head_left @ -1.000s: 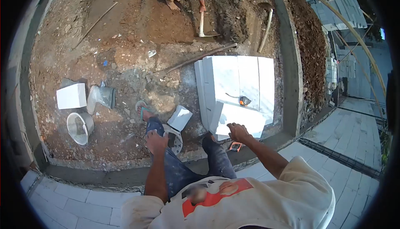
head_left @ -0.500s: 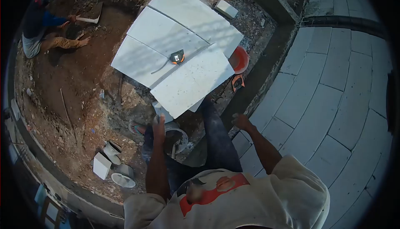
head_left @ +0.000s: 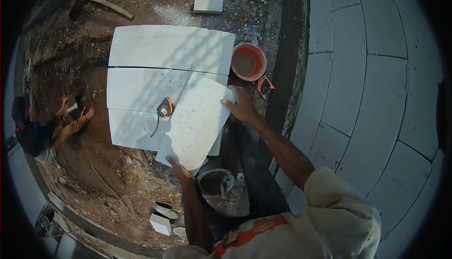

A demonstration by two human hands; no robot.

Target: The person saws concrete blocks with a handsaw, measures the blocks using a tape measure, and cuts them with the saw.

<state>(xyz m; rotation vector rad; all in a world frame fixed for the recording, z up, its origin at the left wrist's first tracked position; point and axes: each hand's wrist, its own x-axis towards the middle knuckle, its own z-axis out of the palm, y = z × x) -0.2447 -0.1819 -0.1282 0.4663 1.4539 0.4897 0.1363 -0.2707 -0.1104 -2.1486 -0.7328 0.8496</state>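
A loose white block point(head_left: 195, 120) lies at a slant on top of a stack of larger white blocks point(head_left: 165, 47). My left hand point(head_left: 180, 170) grips its near lower end, thumb on the top face. At the block's other end my right hand point(head_left: 241, 104) is closed round the right edge, its thumb on top too. Just left of the block, a black and orange tape measure point(head_left: 165, 108) rests on the stack, its tape partly pulled out. The fingers under the block are hidden.
A red bucket point(head_left: 248, 61) and an orange-black tool point(head_left: 265, 87) stand right of the stack. A bucket with a handled tool point(head_left: 215, 182) is by my legs. Another person point(head_left: 42, 129) crouches in the dirt at left. A white block wall point(head_left: 381, 94) runs along the right.
Both hands have moved from free in the air onto the two ends of the loose block. The view has turned right, so the co-worker appears lower at the left.
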